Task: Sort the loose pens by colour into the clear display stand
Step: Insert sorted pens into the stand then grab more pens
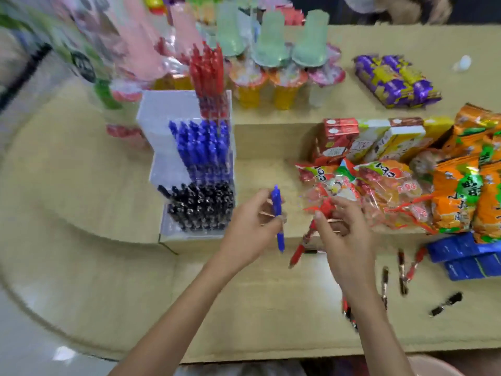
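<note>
Tan tabletop (89, 191) crowded with goods, soft with blur at the edges. With the left hand (252, 226), grips a blue pen (278, 218) round its middle, fingers curled on the barrel, pen almost upright with the clicker end above the knuckles. With the right hand (344, 234), pinches a red pen (299, 249) by its upper end and slants it down toward the left hand, lower tip hanging between the two wrists, clear of the blue pen.

Just left of the left hand, clear display stand (162, 118), stepped in three tiers: black pens (202, 207) in the tier nearest the hand, blue pens (202, 145) in the one beyond, red pens (207, 74) in the farthest and highest.

Right of the right wrist, loose pens (401, 270) flat on the wood, red and dark ones, with one black pen (446, 303) farther out; more partly hidden under the right forearm.

Just beyond the right fingertips, bag of sweets (379, 191); past it orange snack bags (461, 191), juice cartons (366, 139), purple packets (395, 80). Far beyond both hands, row of sealed cups (284, 85).
</note>
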